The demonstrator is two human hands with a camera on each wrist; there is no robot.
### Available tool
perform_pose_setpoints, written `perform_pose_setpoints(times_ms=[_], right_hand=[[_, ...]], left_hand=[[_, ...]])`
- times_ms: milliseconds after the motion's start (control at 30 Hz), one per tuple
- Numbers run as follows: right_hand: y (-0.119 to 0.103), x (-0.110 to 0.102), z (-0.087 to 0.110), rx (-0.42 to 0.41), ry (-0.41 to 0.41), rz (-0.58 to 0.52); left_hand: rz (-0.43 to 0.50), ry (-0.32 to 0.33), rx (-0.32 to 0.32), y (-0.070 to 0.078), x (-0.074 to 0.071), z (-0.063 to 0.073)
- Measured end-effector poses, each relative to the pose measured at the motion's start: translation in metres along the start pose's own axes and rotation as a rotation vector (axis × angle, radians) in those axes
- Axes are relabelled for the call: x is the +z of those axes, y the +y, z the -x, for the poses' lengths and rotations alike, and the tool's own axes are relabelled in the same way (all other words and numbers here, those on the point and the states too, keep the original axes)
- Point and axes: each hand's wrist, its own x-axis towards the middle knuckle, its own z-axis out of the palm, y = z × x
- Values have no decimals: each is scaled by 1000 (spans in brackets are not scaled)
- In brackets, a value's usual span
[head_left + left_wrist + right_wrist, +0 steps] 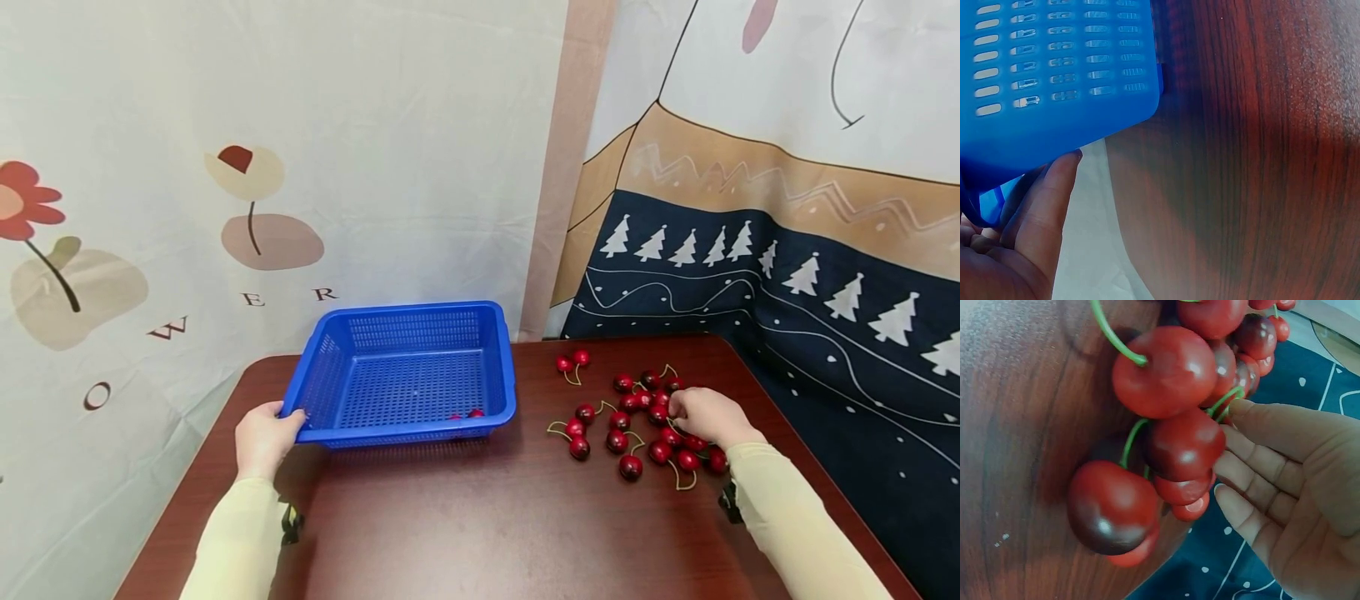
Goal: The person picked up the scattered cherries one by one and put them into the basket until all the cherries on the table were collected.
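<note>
A blue plastic basket (pixel 408 434) with slotted walls stands on the table, tilted somewhat; a few red bits of cherries (pixel 476 412) show inside near its front wall. My left hand (pixel 264 439) grips the basket's left front corner, thumb over the rim; in the left wrist view its fingers lie under the edge. Over at the right, my right hand (pixel 708 415) is among a loose cluster of dark red cherries (pixel 631 467) with green stems. Its thumb and curled fingers pinch a stem beside one cherry (pixel 1188 444) in the right wrist view; the fingertip contact is partly hidden.
The brown wood-grain table (pixel 420 525) has rounded back corners. A pair of cherries (pixel 581 357) lies apart near the back edge. Behind hang a pale printed cloth (pixel 420 167) and a dark cloth with white trees (pixel 825 350).
</note>
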Motion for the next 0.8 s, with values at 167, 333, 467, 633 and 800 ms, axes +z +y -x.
perform_pose_setpoints(times_ms=[167, 333, 467, 633, 800], right_hand=[[1, 4, 0, 20, -22, 9], [1, 5, -1, 28, -19, 14], [0, 6, -1, 24, -7, 7], [-1, 8, 1, 8, 17, 1], [0, 8, 1, -7, 34, -10]], left_hand=[[-3, 4, 5, -1, 0, 0], [-6, 12, 17, -1, -1, -1], [-1, 12, 13, -1, -1, -1], [1, 12, 15, 0, -1, 0], [3, 9, 10, 1, -1, 0]])
